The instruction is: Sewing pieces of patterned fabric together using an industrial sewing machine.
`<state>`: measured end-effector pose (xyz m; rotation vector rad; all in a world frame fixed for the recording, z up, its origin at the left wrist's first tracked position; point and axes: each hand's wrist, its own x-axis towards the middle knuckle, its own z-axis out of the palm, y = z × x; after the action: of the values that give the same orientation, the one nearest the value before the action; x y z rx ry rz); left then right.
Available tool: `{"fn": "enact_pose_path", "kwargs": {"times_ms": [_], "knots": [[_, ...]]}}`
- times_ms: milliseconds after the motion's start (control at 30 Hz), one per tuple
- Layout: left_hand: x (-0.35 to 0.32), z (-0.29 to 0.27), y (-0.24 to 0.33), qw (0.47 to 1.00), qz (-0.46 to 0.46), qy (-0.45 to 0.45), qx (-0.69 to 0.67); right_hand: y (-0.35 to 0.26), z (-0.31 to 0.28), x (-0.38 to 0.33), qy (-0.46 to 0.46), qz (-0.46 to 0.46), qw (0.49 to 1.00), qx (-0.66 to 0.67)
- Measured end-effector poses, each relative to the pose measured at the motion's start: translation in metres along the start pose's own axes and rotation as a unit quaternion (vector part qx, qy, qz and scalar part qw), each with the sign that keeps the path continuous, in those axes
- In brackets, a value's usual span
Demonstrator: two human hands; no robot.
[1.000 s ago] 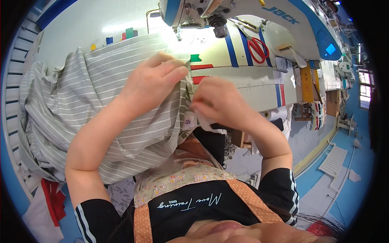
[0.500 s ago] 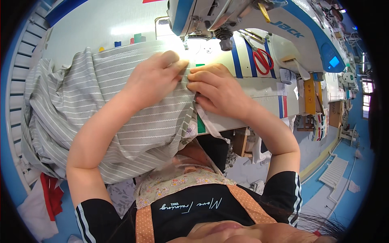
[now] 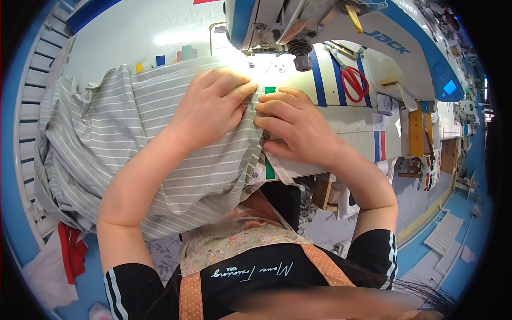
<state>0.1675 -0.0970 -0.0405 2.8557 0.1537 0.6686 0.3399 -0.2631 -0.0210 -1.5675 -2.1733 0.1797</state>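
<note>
The striped fabric (image 3: 186, 181) was matt cloth; the tabletop (image 3: 122, 40) looked smooth and glossy, the machine casing (image 3: 373, 47) also smooth.

blue floor (image 3: 95, 268) | pale wall (image 3: 401, 196) | white slatted rack (image 3: 26, 129) | lit tabletop (image 3: 133, 40)

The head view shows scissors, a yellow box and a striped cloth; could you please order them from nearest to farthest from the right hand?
1. Striped cloth: against the right hand, on its left.
2. Scissors: on the table, ahead and to the right.
3. Yellow box: farther right.
</note>
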Motion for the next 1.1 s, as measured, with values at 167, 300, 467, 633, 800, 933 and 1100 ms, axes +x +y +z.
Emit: {"fn": "enact_pose_path", "kwargs": {"times_ms": [167, 300, 467, 633, 800, 933, 1100], "knots": [[0.0004, 0.0002, -0.0015, 1.000, -0.006, -0.001, -0.003, 0.0004, 0.0002, 0.0007, -0.001, 0.005, 1.000, -0.005], [0.0010, -0.0001, -0.0024, 1.000, -0.001, 0.003, -0.005, 0.0007, 0.0002, 0.0013, 0.002, 0.005, 1.000, -0.002], [0.0035, -0.0009, -0.0026, 1.000, 0.003, 0.004, -0.005, 0.0008, -0.0011, 0.0016, -0.007, 0.003, 1.000, -0.001], [-0.0017, -0.0018, 0.0019, 1.000, 0.007, 0.007, -0.021, 0.0025, -0.0015, -0.0004, 0.003, 0.002, 1.000, -0.009], [0.0012, -0.0020, 0.0020, 0.999, 0.012, 0.015, -0.029, 0.0017, -0.0038, -0.0016, -0.004, 0.005, 1.000, -0.012], [0.0039, -0.0013, 0.0005, 1.000, -0.001, 0.010, -0.024, 0.0052, -0.0040, 0.0004, -0.007, 0.015, 1.000, -0.016], [0.0065, 0.0006, -0.0043, 1.000, -0.008, 0.009, -0.023, 0.0066, -0.0048, 0.0014, -0.003, 0.025, 1.000, -0.018]]}}
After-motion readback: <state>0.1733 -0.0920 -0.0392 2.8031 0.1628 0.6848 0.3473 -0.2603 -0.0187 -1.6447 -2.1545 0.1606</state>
